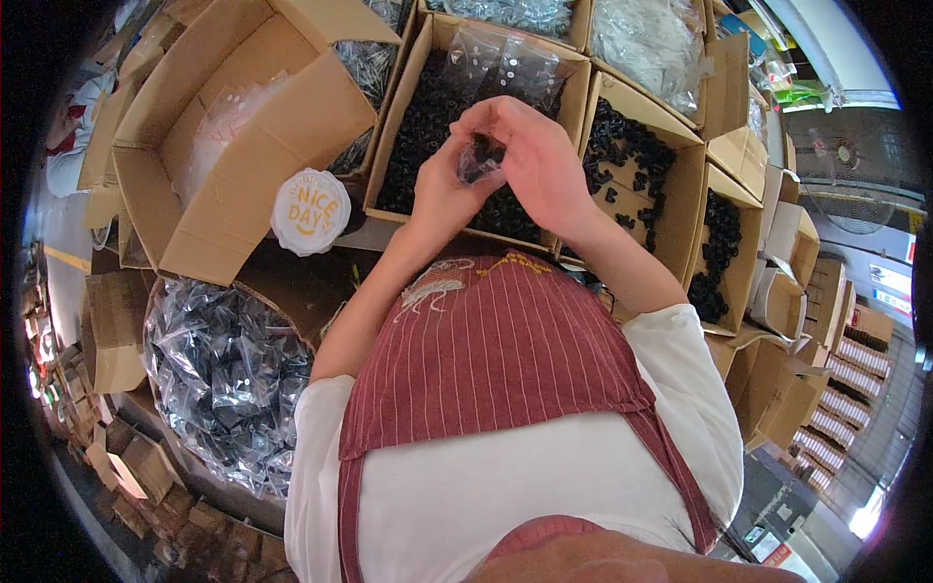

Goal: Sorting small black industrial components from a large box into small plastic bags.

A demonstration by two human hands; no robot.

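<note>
Both my hands meet over an open cardboard box (573, 126) that is filled with small black plastic parts (418, 126). Between them is a small clear plastic bag (476, 163) with something dark inside. My left hand (447, 189) curls round the bag from the left. On its other side my right hand (536, 160) bends over the bag, thumb near the lower end, fingertips meeting the left hand at the top. My fingers partly hide the bag. Several flat clear bags (520, 60) lie on the black parts at the box's far side.
To the left, an open carton (219, 219) holds clear bags, with a white scalloped disc (311, 212) at its corner. Filled bags (228, 379) heap up at lower left. Boxes of black parts (627, 146) stand at right; boxes of clear bags (646, 53) stand behind.
</note>
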